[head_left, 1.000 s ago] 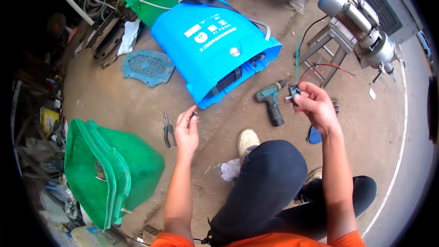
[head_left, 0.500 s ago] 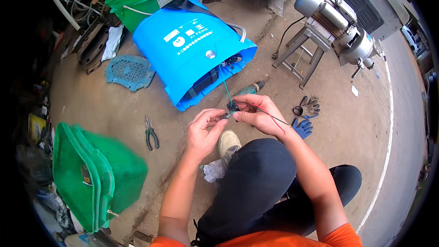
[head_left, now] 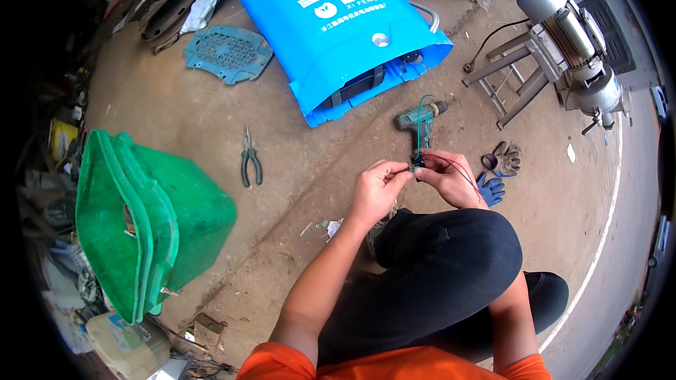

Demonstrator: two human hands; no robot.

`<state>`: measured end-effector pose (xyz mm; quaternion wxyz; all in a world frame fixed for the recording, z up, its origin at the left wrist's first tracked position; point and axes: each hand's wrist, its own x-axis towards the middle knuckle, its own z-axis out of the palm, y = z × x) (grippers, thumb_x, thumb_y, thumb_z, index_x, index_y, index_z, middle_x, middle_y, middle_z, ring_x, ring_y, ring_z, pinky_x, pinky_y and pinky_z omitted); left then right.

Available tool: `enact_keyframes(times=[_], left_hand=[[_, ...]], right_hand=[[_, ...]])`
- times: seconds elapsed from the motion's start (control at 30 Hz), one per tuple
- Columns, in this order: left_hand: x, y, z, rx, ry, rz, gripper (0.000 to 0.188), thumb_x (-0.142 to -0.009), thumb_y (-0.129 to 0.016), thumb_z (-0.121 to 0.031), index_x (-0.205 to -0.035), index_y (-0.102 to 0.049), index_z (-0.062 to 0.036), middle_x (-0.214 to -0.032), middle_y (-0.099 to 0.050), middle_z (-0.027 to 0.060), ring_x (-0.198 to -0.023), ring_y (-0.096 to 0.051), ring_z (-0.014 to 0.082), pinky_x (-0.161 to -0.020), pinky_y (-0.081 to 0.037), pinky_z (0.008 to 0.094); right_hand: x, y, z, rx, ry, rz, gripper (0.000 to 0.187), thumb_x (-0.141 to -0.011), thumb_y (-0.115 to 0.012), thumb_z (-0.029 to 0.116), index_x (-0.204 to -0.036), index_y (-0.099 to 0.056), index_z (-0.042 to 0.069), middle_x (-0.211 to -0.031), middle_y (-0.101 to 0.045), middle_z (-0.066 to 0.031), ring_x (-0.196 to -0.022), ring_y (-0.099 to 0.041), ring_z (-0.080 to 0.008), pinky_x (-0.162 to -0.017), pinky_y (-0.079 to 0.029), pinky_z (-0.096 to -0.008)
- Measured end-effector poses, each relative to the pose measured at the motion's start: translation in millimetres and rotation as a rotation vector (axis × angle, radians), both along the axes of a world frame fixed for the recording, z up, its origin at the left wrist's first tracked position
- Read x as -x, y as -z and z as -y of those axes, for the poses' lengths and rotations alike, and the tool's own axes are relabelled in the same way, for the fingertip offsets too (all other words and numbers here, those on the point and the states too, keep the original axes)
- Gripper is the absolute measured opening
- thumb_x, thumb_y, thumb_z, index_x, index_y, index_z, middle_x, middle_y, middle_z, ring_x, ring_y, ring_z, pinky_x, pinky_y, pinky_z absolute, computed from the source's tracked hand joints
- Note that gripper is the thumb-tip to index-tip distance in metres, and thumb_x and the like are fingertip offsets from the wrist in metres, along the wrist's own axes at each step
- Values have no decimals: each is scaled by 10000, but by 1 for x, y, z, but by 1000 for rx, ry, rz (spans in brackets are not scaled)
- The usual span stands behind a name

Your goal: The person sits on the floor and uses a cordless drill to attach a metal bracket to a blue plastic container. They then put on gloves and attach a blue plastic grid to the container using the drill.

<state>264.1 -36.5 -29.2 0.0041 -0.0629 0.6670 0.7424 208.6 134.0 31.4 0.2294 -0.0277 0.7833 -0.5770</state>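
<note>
A small black electrical part (head_left: 417, 161) with wires sits between my two hands. My right hand (head_left: 454, 179) is closed on it from the right, thumb and fingers pinching it. My left hand (head_left: 380, 186) pinches at the part's left side; what lies between those fingertips is too small to make out. A green wire (head_left: 420, 127) rises from the part and curls at its top, in front of a teal cordless drill (head_left: 417, 121) lying on the ground. Red and black wires (head_left: 453, 163) trail over my right hand. Beyond stands a blue tank (head_left: 345, 24), its open underside facing me.
Pliers (head_left: 251, 158) lie left of my hands, near a green bucket (head_left: 204, 218) on its side. A blue grate cover (head_left: 229, 53) lies further back. Work gloves (head_left: 491, 188) are on the right, below a motor machine (head_left: 570, 35) on a metal stool.
The view has shifted. My hands and the black part are farther from the blue tank, and the green wire's upper end now curls above the drill instead of reaching toward the tank's opening.
</note>
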Motion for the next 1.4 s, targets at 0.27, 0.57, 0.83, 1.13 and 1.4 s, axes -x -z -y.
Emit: enact_keyframes(times=[0.27, 0.57, 0.83, 1.13, 1.4], left_hand=[[-16, 9, 6, -241, -10, 155, 175, -940, -689, -74, -1065, -677, 47, -968, -711, 75, -810, -661, 106, -722, -560, 259], [-47, 43, 80, -608, -509, 197, 116, -987, -621, -98, -1078, -612, -26, -915, -688, 85, -775, -656, 141, -710, -569, 272], [19, -19, 221, -626, -981, 194, 502, -874, -718, -537, -915, -560, -62, -809, -609, 52, -808, -635, 191, -791, -559, 339], [63, -152, 33, -139, 32, -120, 499, -1014, -514, -81, -1486, -356, -55, -1114, -585, 118, -915, -617, 169, -805, -535, 341], [138, -163, -75, 1154, 749, -1047, 727, -957, -576, -486, -1565, -319, -183, -1625, -263, 138, -1493, -249, 345, -1216, -110, 526]], right_hand=[[-5, 11, 8, -37, -121, 41, 262, -878, -752, 71, -1088, -671, -64, -766, -648, -4, -712, -581, -77, -650, -494, -264], [-14, 7, 6, -279, -77, -142, 503, -893, -739, 243, -1270, -608, -63, -929, -729, -169, -827, -685, -220, -775, -537, -354], [-28, 0, 17, -204, -107, 10, 436, -969, -644, 348, -1098, -701, -65, -874, -732, -193, -832, -722, -263, -760, -550, -378], [20, -25, -35, 236, 214, -208, 599, -1021, -564, 225, -1546, -323, 64, -1103, -688, -112, -784, -654, -133, -725, -544, -295], [27, -112, -54, 1602, 359, 50, 1174, -832, -258, 898, -1573, -127, -3, -1595, -236, -256, -1463, -297, -364, -1175, -271, -495]])
